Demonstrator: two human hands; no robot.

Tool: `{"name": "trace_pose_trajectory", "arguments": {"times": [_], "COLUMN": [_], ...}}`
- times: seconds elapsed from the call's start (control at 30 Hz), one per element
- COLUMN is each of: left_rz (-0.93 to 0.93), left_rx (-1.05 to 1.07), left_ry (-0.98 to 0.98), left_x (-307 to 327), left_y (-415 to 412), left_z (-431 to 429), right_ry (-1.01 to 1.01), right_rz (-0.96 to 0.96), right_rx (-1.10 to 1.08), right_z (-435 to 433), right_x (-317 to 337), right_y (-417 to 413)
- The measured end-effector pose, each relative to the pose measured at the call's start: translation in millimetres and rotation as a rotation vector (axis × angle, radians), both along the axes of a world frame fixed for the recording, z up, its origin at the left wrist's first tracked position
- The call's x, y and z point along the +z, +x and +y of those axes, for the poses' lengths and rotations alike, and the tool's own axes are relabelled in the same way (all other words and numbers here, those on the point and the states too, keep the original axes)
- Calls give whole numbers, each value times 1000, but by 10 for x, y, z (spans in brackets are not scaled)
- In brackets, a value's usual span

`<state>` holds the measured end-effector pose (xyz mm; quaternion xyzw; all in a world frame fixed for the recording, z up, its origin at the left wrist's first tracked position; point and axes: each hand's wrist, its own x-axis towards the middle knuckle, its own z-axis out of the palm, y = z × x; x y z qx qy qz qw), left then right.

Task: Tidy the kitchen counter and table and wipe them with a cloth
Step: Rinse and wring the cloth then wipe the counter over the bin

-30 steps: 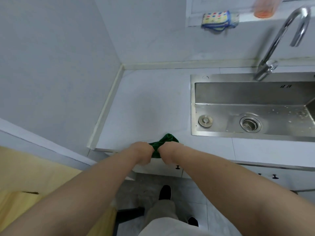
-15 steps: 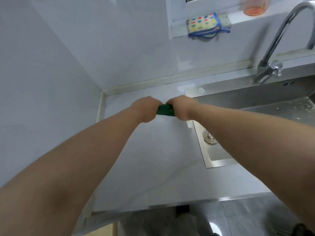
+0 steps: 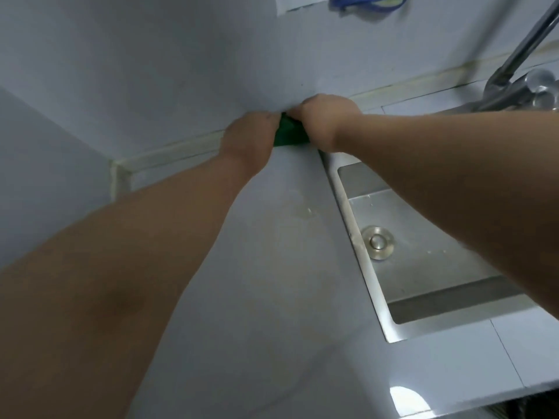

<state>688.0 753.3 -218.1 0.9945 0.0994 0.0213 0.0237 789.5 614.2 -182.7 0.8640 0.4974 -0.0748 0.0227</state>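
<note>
Snugly between left hand [image 3: 251, 137] and right hand [image 3: 326, 125]: green cloth [image 3: 290, 134].

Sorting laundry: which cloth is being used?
The green cloth, gripped by left hand and right hand on the counter; the blue-edged cloth hangs above.

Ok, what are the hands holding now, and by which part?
Both grip the green cloth: the left hand its left end, the right hand its right end, only the middle showing between them, at the back of the counter.
</note>
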Motion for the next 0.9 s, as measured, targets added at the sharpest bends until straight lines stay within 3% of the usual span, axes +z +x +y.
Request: {"name": "trace_pose_trajectory", "arguments": {"times": [0.1,0.23,0.43,0.7,0.9], "left_rz": [-32,156,195,192,218], "left_rx": [-35,-60,-30,-4,13], "left_ry": [48,-32,-81,-162,-110], "left_x": [-289,-613,-592,-552,-572], "left_y": [-1,-29,74,194,229], "left_z": [-30,-159,-126,-3,-6], "right_ry": [-81,-238,-282,-178,-158], "right_rz": [-41,33,16,76,50], "right_rx": [44,98,136,28,-48], "right_z": [-22,22,150,221,319], "right_x": [-239,-564,-613,-673,-687], "right_y": [49,32,157,215,230]}}
